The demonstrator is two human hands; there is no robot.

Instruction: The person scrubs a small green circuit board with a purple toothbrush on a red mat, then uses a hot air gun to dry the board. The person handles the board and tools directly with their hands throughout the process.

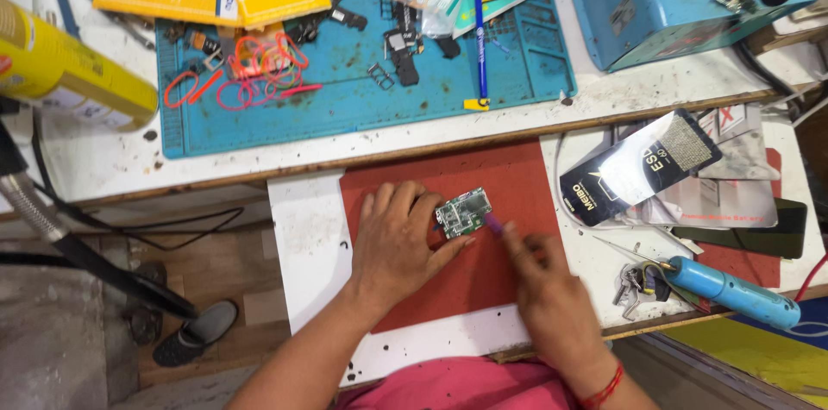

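Left hand (pixel 395 242) lies flat and spread, its fingertips pinning a small green circuit board (pixel 463 212) to the red mat (pixel 509 177). Right hand (pixel 545 289) pinches a thin purple-tipped tool (pixel 493 222) whose tip touches the board's near-right edge. The board appears whole, so work seems at an early stage. Bare mat beyond the hands; the table edge (pixel 431 345) lies under the wrists, and a blue soldering iron (pixel 733 289) right of the right hand.
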